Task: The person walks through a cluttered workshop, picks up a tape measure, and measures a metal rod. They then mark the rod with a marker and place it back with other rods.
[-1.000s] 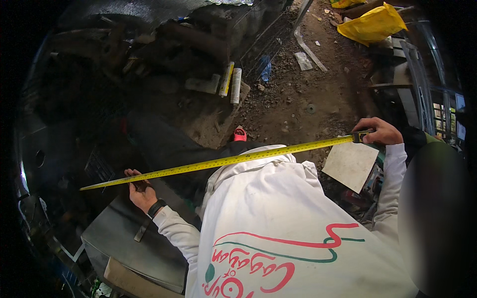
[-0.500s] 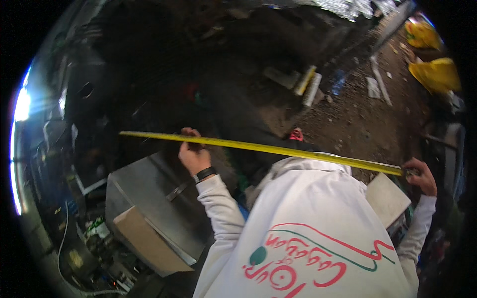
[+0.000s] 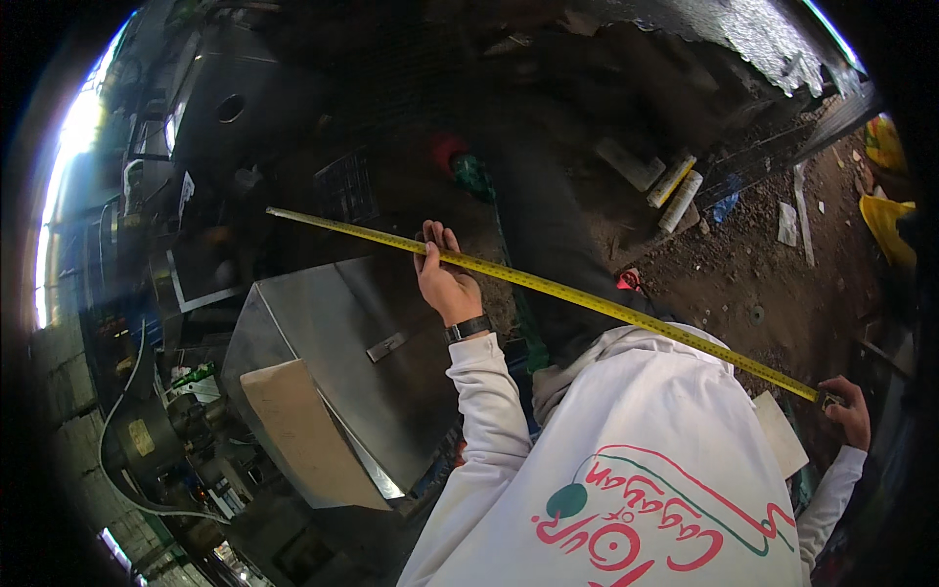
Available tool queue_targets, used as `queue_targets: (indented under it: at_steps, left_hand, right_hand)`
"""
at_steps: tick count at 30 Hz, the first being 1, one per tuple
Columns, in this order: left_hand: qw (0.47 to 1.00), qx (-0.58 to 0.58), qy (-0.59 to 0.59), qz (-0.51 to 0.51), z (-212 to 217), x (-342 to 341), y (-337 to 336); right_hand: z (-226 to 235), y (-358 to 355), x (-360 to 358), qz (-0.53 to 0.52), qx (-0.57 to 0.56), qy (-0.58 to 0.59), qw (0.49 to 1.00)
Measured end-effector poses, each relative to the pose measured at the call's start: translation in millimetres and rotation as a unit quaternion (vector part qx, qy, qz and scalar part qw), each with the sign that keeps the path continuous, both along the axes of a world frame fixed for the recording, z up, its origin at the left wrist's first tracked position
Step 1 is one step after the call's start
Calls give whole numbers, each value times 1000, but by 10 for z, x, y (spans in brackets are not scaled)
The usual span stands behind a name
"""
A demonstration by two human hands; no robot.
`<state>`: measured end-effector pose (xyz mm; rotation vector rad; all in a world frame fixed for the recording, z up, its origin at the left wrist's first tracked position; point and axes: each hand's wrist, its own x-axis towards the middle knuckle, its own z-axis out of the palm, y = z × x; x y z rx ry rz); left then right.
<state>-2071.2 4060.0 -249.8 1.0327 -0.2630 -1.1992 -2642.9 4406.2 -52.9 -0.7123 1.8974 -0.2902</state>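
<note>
A yellow tape measure blade (image 3: pixel 577 293) is pulled out in a long slanting line, from its free tip at upper left down to its case at lower right. My right hand (image 3: pixel 853 411) is closed around the small tape measure case (image 3: pixel 829 399). Nearer the tip, my left hand (image 3: pixel 450 286) holds the blade between thumb and fingers, the fingertips reaching straight past its far edge. Below that hand is a grey sheet-metal box (image 3: pixel 342 338) with a brown cardboard piece (image 3: pixel 303 430) against it.
Bare dirt floor (image 3: pixel 743 274) with debris and two tubes (image 3: pixel 677 196) lies at the right. A yellow bag (image 3: pixel 888 230) is at the far right edge. Machinery and a pale cable (image 3: pixel 115 430) crowd the left. A light board (image 3: pixel 780 430) is near my right arm.
The view has shifted, and the blade now slants more steeply down to the right. My left hand's fingers have straightened from a tighter pinch. My right hand still grips the case.
</note>
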Motion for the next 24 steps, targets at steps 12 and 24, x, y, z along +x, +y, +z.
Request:
queue_targets:
  at_steps: [12,24]
  left_hand:
    - [996,-61,54,29,-8,120,-317]
    - [998,-50,33,35,-52,145,-400]
  right_hand:
    - [-291,13,226,-36,-21,-5,999]
    - [-452,-123,668,64,-77,73,992]
